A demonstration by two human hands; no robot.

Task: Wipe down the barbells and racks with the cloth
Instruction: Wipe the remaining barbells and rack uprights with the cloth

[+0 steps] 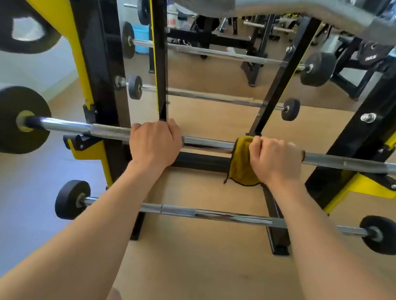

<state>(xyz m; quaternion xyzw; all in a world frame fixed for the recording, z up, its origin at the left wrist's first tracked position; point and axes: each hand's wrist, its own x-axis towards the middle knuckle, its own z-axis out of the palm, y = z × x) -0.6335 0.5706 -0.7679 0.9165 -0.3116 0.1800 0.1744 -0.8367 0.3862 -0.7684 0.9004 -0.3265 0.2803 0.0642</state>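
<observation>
A chrome barbell (207, 143) lies across the hooks of a black and yellow rack (99, 77) at mid height. My left hand (155, 143) grips the bar left of centre, fingers curled over it. My right hand (273, 159) grips a yellow cloth (240, 167) wrapped round the bar right of centre; the cloth's loose end hangs below the bar. A black plate (4, 122) caps the bar's left end; the right end runs out of view.
A lower barbell (211, 215) with small black plates sits on the rack near the floor. A curved grey bar (296, 4) crosses overhead. Beyond is a mirror (221, 76) showing further barbells. A blue bucket (140, 39) and other racks stand behind. Wooden floor lies below.
</observation>
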